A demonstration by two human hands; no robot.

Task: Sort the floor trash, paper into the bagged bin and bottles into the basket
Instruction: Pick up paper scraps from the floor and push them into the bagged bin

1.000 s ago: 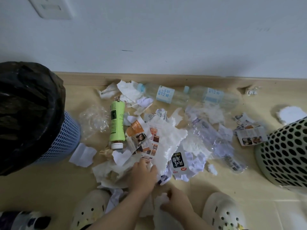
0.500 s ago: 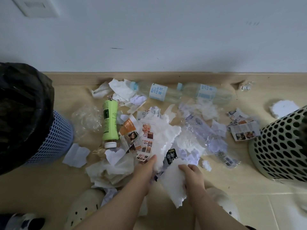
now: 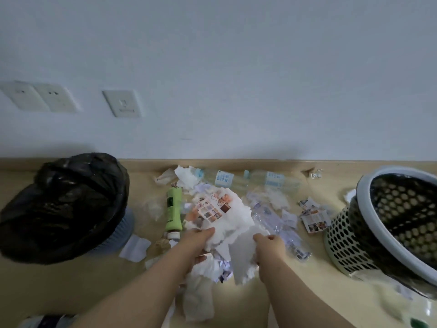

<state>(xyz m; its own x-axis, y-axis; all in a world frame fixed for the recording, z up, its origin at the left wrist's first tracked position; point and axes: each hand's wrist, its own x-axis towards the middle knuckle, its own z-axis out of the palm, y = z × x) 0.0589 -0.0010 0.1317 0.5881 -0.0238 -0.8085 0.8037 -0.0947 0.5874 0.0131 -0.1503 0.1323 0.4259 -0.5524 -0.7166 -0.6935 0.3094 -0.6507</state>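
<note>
My left hand point(image 3: 197, 240) grips a bunch of white and printed paper point(image 3: 222, 214), raised above the floor. My right hand point(image 3: 269, 245) holds a white paper sheet point(image 3: 243, 259) beside that bunch. The bin with the black bag point(image 3: 63, 204) stands at the left. At the right is the perforated basket point(image 3: 369, 233), open and tilted toward me. A green bottle point(image 3: 174, 209) lies on the floor just left of my left hand. Two clear plastic bottles point(image 3: 227, 181) point(image 3: 272, 179) lie along the baseboard.
Loose paper scraps point(image 3: 134, 245) point(image 3: 314, 216) and clear plastic film point(image 3: 272, 214) are scattered on the tan floor between bin and basket. The wall with several socket plates point(image 3: 121, 102) rises behind. A shoe tip point(image 3: 45, 321) shows at the bottom left.
Both hands have lifted off the floor with paper in them. The view has tilted upward, showing more wall, the whole bin and the basket's opening.
</note>
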